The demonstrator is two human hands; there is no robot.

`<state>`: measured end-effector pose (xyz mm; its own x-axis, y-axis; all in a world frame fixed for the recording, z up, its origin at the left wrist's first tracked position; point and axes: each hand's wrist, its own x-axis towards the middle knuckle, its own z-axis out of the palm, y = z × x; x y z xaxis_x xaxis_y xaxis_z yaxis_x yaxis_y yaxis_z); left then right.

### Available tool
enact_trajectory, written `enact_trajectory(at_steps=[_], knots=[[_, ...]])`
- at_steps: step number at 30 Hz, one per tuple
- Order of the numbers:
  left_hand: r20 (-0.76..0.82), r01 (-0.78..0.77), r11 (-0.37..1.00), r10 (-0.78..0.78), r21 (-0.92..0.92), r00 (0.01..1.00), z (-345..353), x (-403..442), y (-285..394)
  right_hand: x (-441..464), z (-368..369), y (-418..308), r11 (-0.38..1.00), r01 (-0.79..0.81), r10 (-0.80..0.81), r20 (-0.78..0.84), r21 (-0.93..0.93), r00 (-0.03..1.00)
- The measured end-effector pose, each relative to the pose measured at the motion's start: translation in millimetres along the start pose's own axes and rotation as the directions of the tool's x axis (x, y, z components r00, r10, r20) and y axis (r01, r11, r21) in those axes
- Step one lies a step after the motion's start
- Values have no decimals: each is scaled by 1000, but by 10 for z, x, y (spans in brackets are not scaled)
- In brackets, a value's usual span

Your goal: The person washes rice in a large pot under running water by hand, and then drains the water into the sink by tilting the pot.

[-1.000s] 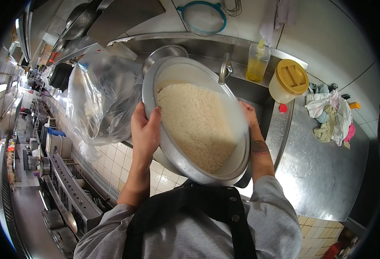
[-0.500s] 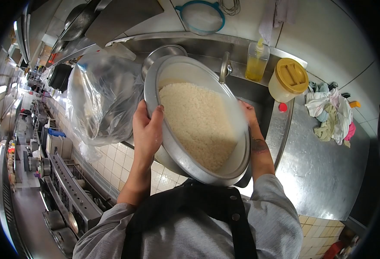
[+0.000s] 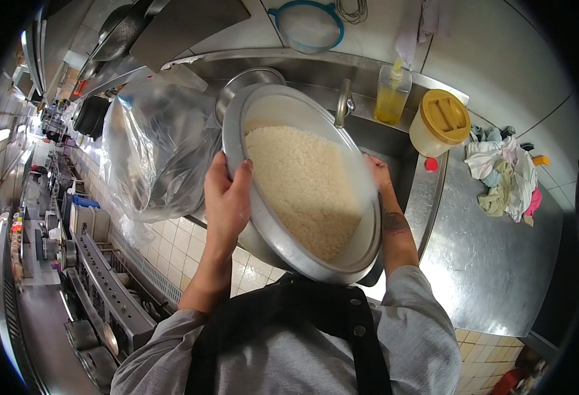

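A large metal pot (image 3: pixel 258 191) is tilted in front of my chest at the sink's edge. White rice (image 3: pixel 306 187) covers its bottom and is heaped along the lower side. My left hand (image 3: pixel 229 197) grips the pot's left rim, thumb over the top and fingers hidden behind the wall. On the opposite side my right hand (image 3: pixel 377 172) is closed on the pot's rim, with most of its fingers out of sight. Behind the pot's far edge a metal bowl (image 3: pixel 246 82) shows, and the tap (image 3: pixel 343 105) stands just beyond the rim.
A big clear plastic bag (image 3: pixel 157 151) bulges left of the pot. Right of the dark sink basin (image 3: pixel 404 155) stand a yellow-lidded tub (image 3: pixel 439 118) and a bottle of yellow liquid (image 3: pixel 393 95). Crumpled cloths (image 3: pixel 505 172) lie on the steel counter (image 3: pixel 483 263). A blue-rimmed strainer (image 3: pixel 308 26) hangs on the wall.
The pot and my left hand have shifted very slightly to the right. Both hands keep their hold, and the rice looks the same.
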<state>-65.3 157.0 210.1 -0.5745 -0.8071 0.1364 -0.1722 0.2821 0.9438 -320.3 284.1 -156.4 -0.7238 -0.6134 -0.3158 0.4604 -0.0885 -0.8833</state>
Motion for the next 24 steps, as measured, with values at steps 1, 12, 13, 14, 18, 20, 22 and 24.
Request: enact_trajectory(at_steps=[1, 12, 13, 14, 18, 20, 22, 24], knots=[[6, 1, 1000, -1, -14, 1000, 5, 0, 2, 5, -3, 3, 1000, -1, 1, 1, 5, 1000], [19, 6, 998, -5, -64, 1000, 61, 1, 29, 0, 14, -9, 999, -28, 27, -39, -30, 999], [20, 6, 998, -5, -57, 1000, 59, 2, 25, -3, 17, -14, 999, -29, 27, -45, -37, 999], [23, 5, 999, -4, -50, 1000, 57, 5, 18, -5, 17, -20, 999, -29, 27, -40, -41, 999], [31, -3, 999, 4, -45, 1000, 58, 8, 17, -11, 11, -20, 998, -23, 21, -28, -64, 999], [29, -6, 998, 8, -61, 1000, 74, 0, 33, -9, 19, -17, 998, -20, 19, -22, -64, 1000], [29, -7, 998, 9, -64, 1000, 79, -3, 39, 14, 8, 12, 999, -22, 21, -14, -48, 1000], [31, -5, 999, 7, -54, 999, 80, -2, 38, 26, -12, 21, 997, -21, 21, -4, -74, 1000]])
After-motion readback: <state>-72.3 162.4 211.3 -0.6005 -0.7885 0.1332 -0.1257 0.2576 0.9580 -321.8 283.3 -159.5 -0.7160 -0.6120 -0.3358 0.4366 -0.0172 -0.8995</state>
